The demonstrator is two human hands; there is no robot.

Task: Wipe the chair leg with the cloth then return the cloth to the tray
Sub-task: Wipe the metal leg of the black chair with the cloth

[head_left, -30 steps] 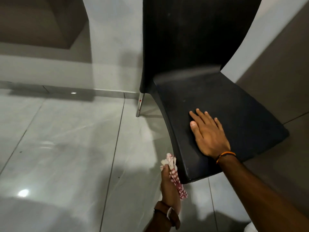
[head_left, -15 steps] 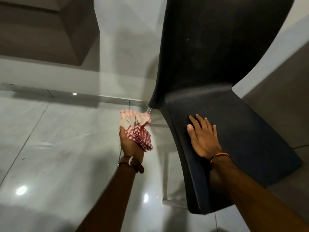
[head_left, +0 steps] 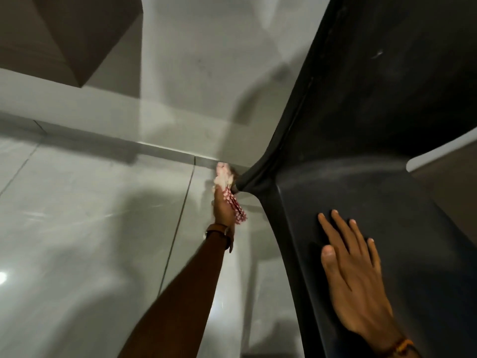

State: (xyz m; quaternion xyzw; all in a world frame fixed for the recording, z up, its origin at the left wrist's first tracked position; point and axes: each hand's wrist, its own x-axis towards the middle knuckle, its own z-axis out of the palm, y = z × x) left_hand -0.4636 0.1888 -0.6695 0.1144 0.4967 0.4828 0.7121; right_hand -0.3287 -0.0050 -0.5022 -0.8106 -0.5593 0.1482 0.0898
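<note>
A black moulded chair (head_left: 374, 156) fills the right of the view, its back rising to the top edge. My left hand (head_left: 222, 208) is stretched out and grips a red-and-white checked cloth (head_left: 229, 192), pressed against the spot under the seat's rear left corner where the back leg (head_left: 235, 186) joins; the cloth hides most of that leg. My right hand (head_left: 353, 275) lies flat on the seat near its left edge, fingers spread, holding nothing. No tray is in view.
Glossy grey floor tiles (head_left: 90, 228) spread to the left, meeting a pale wall (head_left: 196, 73) behind the chair. A dark brown boxed corner (head_left: 64, 37) juts out at the upper left. A second chair leg (head_left: 249, 293) shows faintly under the seat.
My left hand has carried the cloth from the seat's front corner up and forward to the rear leg. The view has moved closer to the chair; my right hand stays on the seat.
</note>
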